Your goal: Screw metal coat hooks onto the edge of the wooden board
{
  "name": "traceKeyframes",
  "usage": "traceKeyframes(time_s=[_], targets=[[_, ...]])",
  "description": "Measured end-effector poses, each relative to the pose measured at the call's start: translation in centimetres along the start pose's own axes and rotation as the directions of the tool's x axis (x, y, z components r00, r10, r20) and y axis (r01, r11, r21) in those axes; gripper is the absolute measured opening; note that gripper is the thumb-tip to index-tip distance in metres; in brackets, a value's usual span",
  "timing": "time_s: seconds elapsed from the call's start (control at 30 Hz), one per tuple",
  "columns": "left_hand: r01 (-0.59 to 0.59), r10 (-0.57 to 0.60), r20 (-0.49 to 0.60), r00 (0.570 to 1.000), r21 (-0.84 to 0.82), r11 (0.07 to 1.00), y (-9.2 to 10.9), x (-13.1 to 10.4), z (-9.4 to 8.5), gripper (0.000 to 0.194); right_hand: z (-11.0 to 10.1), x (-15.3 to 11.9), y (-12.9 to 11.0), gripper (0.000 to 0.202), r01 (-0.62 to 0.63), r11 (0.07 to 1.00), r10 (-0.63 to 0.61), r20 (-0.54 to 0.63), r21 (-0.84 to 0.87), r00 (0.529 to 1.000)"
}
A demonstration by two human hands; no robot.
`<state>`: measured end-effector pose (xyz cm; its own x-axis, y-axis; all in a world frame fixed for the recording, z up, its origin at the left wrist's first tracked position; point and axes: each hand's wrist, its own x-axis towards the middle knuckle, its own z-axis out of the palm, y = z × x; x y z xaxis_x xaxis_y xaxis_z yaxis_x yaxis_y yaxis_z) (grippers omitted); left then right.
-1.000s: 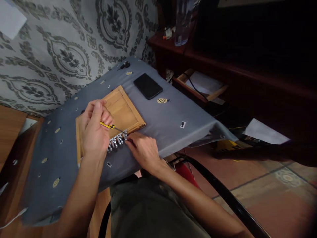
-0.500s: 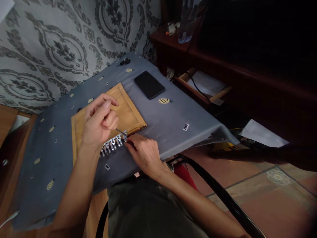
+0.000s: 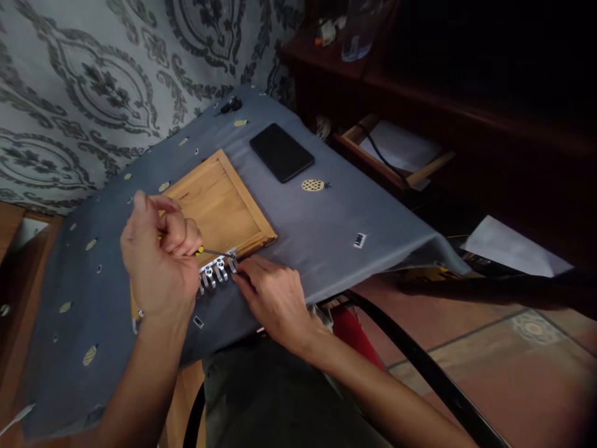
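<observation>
My left hand (image 3: 161, 252) is closed around a screwdriver (image 3: 201, 250), whose yellow handle end shows past the fingers. Its thin metal shaft slants right, its tip at the right end of a silver hook rail (image 3: 219, 267). The rail runs along the near edge of a framed wooden panel (image 3: 224, 199), partly hidden behind my left hand and wrist. My right hand (image 3: 273, 295) has thumb and fingers pinched at the rail's right end hook, beside the screwdriver tip. Whether a screw sits under the tip is too small to see.
A black phone (image 3: 282, 152) lies on the blue tablecloth (image 3: 321, 242) beyond the panel. Dark keys (image 3: 231, 106) lie near the far corner. An open drawer (image 3: 396, 149) with papers juts out at the right, below a glass (image 3: 358, 37). A black chair arm (image 3: 410, 354) curves beside my right forearm.
My left hand has moved left and turned, bringing the screwdriver's yellow handle into sight and its shaft flatter. My right hand keeps its place at the rail's end. The view has shifted slightly.
</observation>
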<state>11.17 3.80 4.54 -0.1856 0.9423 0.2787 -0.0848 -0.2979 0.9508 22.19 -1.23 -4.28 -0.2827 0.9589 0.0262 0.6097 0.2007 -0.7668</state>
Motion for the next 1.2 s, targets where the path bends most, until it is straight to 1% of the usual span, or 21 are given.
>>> traceKeyframes(time_s=[0.1,0.2,0.27,0.3,0.37,0.47,0.53,0.57,0.63,0.73,0.8,0.83,0.9,1.0,1.1,1.2], targets=[[0.047,-0.048,0.007,0.999,0.035,0.998,0.0,0.2,-0.1,0.041,0.2,0.0,0.2,0.012,0.018,1.0,-0.018,-0.012,-0.002,1.0],[0.04,-0.039,-0.014,0.999,0.073,0.996,-0.1,0.5,0.0,0.044,0.2,0.0,0.3,0.012,0.036,0.999,-0.036,-0.022,-0.001,0.999],[0.034,-0.034,-0.002,0.999,0.086,0.996,-0.2,0.8,0.0,0.043,0.2,0.0,0.3,0.013,0.05,0.999,-0.05,-0.035,0.001,0.998],[0.034,-0.036,0.022,0.999,0.089,0.995,-0.2,0.9,-0.1,0.042,0.3,0.0,0.4,0.013,0.055,0.998,-0.055,-0.043,0.002,0.998],[0.047,-0.057,0.109,0.992,0.088,0.995,-0.3,1.3,-0.2,0.036,0.3,0.0,0.4,0.015,0.06,0.998,-0.06,-0.059,0.006,0.996],[0.091,-0.108,0.261,0.959,0.076,0.993,-0.2,1.8,-0.7,0.025,0.5,0.0,0.5,0.016,0.065,0.998,-0.064,-0.076,0.011,0.995],[0.108,-0.123,0.314,0.941,0.067,0.992,-0.1,1.9,-0.8,0.022,0.5,0.0,0.5,0.016,0.062,0.998,-0.061,-0.069,0.012,0.996],[0.108,-0.123,0.317,0.94,0.064,0.992,0.0,1.9,-0.8,0.022,0.4,0.0,0.5,0.016,0.059,0.998,-0.058,-0.059,0.011,0.997],[0.092,-0.11,0.277,0.955,0.075,0.993,0.2,1.6,-0.5,0.024,0.3,0.0,0.4,0.015,0.05,0.999,-0.049,-0.035,0.008,0.998],[0.072,-0.087,0.127,0.988,0.12,0.99,0.4,0.9,0.2,0.026,0.1,0.0,0.2,0.014,0.037,0.999,-0.037,-0.013,0.001,0.999],[0.073,-0.078,0.037,0.996,0.117,0.99,0.4,0.3,0.7,0.026,-0.1,0.0,0.1,0.014,0.026,1.0,-0.026,0.0,-0.003,1.0],[0.062,-0.063,0.01,0.998,0.099,0.993,0.3,0.1,0.9,0.027,-0.2,0.0,0.1,0.014,0.023,1.0,-0.023,0.006,-0.004,1.0],[0.014,-0.014,-0.003,1.0,0.055,0.998,0.1,-0.2,1.2,0.03,-0.3,0.0,0.0,0.015,0.019,1.0,-0.019,0.017,-0.006,1.0],[-0.053,0.053,0.025,0.998,0.015,0.998,-0.3,-0.3,1.5,0.037,-0.4,0.0,0.0,0.016,0.017,1.0,-0.017,0.034,-0.003,0.999],[-0.057,0.056,0.045,0.997,0.025,0.998,-0.6,0.0,1.6,0.039,-0.3,0.1,0.1,0.016,0.019,1.0,-0.019,0.035,0.005,0.999],[-0.036,0.033,0.058,0.998,0.04,0.999,-0.7,0.6,1.4,0.039,-0.1,0.1,0.2,0.017,0.02,1.0,-0.02,0.023,0.01,1.0]])
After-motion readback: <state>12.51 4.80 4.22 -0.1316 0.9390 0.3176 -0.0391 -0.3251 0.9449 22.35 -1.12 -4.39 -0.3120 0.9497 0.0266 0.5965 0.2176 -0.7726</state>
